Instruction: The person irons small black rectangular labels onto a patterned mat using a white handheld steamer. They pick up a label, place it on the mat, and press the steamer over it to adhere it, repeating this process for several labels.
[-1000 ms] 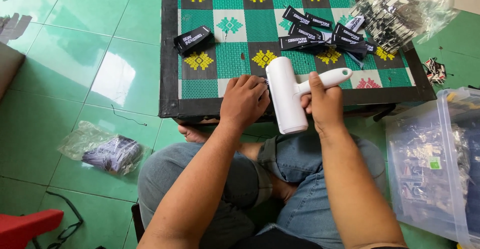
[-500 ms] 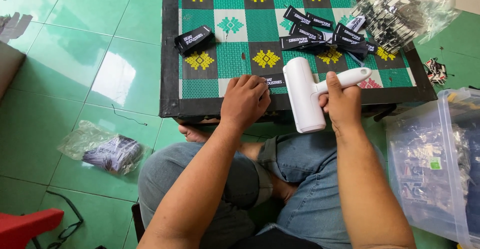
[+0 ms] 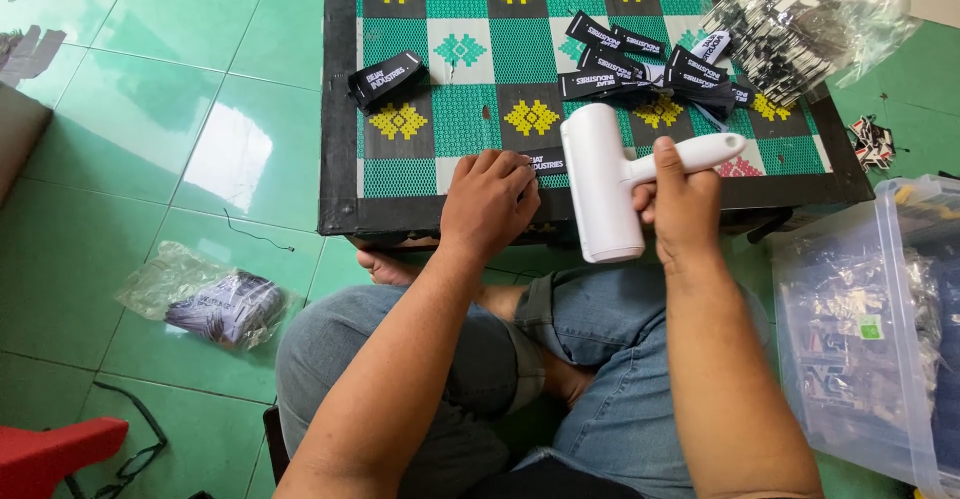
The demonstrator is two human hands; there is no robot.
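White lint roller [image 3: 601,181] gripped by its handle in closed right hand [image 3: 682,205], raised over near table [image 3: 340,214] edge, shifted rightward from a second ago | left hand [image 3: 489,202] flat, fingers pinning black label [image 3: 546,162] | loose label pile [image 3: 650,63] beyond | plastic bin [image 3: 860,329] at right.

Left hand [image 3: 490,202] palm down at frame centre, fingers curled, right hand [image 3: 682,202] beside it, fist closed, both forearms reaching up from the lower edge
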